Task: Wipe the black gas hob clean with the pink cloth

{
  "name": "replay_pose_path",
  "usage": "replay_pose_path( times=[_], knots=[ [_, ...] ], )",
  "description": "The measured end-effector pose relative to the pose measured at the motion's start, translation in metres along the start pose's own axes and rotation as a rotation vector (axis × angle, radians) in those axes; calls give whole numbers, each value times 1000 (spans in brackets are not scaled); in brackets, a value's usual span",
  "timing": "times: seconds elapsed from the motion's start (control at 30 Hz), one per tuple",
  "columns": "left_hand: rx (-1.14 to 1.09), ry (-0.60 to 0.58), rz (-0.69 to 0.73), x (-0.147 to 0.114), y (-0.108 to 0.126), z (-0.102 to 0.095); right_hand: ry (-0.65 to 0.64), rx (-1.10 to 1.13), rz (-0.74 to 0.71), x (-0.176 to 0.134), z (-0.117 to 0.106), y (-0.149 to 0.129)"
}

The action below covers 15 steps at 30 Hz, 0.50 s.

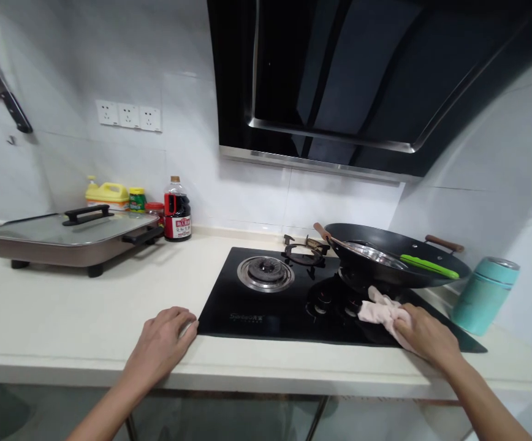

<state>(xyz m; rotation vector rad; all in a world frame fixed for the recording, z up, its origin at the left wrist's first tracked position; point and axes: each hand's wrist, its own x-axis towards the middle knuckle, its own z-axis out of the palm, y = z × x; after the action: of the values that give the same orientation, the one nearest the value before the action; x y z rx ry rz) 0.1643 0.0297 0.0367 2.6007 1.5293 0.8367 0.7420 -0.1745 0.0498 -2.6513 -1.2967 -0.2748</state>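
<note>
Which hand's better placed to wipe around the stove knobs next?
Right hand, probably: it holds the cloth beside the knobs. The left hand rests farther off, by the left corner of the stove.

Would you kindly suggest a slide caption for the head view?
Right hand holding a cloth on the hob, left hand resting on the counter beside it.

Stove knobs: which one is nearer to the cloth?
The right knob, close beside the cloth; the left knob sits farther away.
</note>
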Motion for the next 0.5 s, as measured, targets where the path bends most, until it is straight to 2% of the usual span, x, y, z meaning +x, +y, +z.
replay_pose_path(
  times=[0.23,0.37,0.5],
  knots=[
    [56,-3,2,1,6,-3,-30,169,4,52,2,-55],
    [66,6,-15,1,7,-2,-66,231,-67,76,5,-83],
    [54,13,-22,2,7,-3,-129,249,-181,87,4,-111]
  ],
)
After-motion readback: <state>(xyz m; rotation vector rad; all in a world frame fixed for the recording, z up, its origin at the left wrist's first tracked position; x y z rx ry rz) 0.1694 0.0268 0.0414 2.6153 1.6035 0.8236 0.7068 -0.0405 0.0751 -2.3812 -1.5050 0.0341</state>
